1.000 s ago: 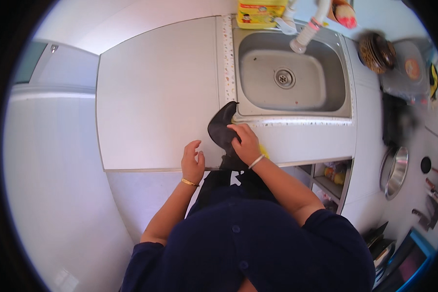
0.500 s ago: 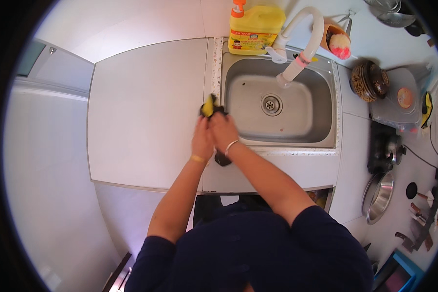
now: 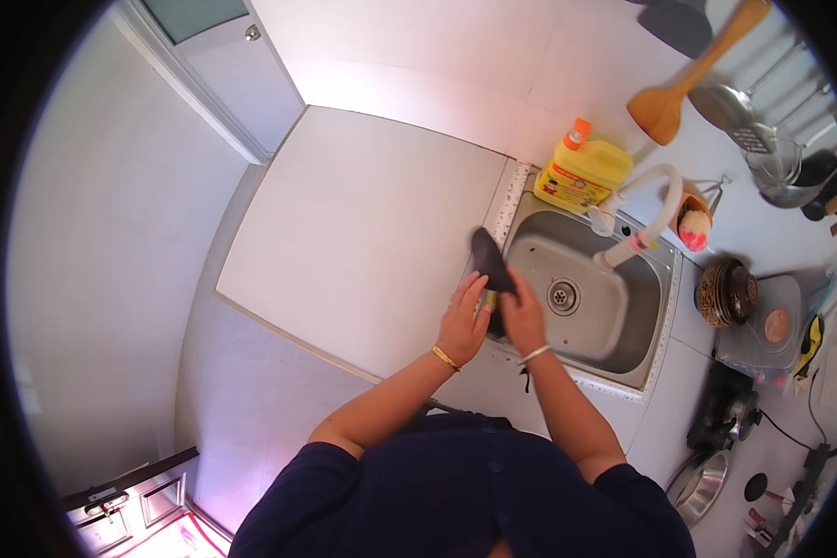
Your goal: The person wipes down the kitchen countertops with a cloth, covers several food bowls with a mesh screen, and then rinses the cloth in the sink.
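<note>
A dark, elongated, shoe-shaped item (image 3: 491, 261) with a rounded end is held over the strip between the counter and the sink; I cannot make out its exact kind. Closed round its lower right part is my right hand (image 3: 524, 318), slightly blurred. My left hand (image 3: 462, 324), fingers stretched out and a little apart, lies against its left side. A bit of yellow shows between the hands, and more of the dark item below is partly hidden by them. To the right is the steel sink (image 3: 614, 365) with its drain.
A yellow detergent jug (image 3: 581, 177) and a white faucet (image 3: 668, 200) stand behind the sink. Utensils, including a wooden spatula (image 3: 658, 112), hang on the wall. A brown pot (image 3: 724, 290) and a steel basin (image 3: 702, 488) are at the right. The white counter (image 3: 363, 223) extends left.
The view has turned and shifted, so the sink sits lower and tilted. My hands have moved apart; the dark item's rounded end now points up and away, where yellow showed before.
</note>
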The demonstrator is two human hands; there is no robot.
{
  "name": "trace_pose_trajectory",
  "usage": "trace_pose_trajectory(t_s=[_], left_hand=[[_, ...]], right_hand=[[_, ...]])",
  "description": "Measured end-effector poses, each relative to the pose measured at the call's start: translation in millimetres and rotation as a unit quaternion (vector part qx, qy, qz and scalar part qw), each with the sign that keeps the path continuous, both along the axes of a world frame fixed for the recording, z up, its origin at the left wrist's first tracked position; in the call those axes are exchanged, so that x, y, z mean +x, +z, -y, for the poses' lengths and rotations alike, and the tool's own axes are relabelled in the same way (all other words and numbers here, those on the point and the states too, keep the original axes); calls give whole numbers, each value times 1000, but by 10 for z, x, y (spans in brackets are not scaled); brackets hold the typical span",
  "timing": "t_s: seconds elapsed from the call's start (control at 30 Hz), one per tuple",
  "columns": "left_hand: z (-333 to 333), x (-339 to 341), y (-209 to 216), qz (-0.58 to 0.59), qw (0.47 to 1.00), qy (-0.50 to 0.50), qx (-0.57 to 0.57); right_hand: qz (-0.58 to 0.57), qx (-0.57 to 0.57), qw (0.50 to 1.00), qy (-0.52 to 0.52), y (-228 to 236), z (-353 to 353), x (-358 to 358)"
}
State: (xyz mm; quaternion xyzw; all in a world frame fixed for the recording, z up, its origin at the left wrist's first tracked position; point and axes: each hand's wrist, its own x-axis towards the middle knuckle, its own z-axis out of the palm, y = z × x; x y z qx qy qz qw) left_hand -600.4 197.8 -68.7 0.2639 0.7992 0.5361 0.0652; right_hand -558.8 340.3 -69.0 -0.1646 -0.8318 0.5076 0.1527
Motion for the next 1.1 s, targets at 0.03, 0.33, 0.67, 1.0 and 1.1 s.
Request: trace_pose_trajectory(t_s=[0.03, 0.33, 0.67, 1.0, 1.1], left_hand=[[81, -113, -80, -38, 999, -5, -28], [30, -2090, -819, -85, 941, -279, -169], [1737, -5201, -1010, -216, 917, -74, -328], [4585, -2919, -682, -123, 893, 98, -421], [4482, -1809, -560, -84, 884, 105, -448]], right_hand=[[41, 33, 998, 39, -137, 210, -141], [116, 191, 968, -113, -856, 760, -1723], [78, 416, 905, 42, -1068, 2282, -4905], [4, 306, 863, 402, -825, 4664, -3478], [-45, 312, 838, 446, -786, 4537, -2463]])
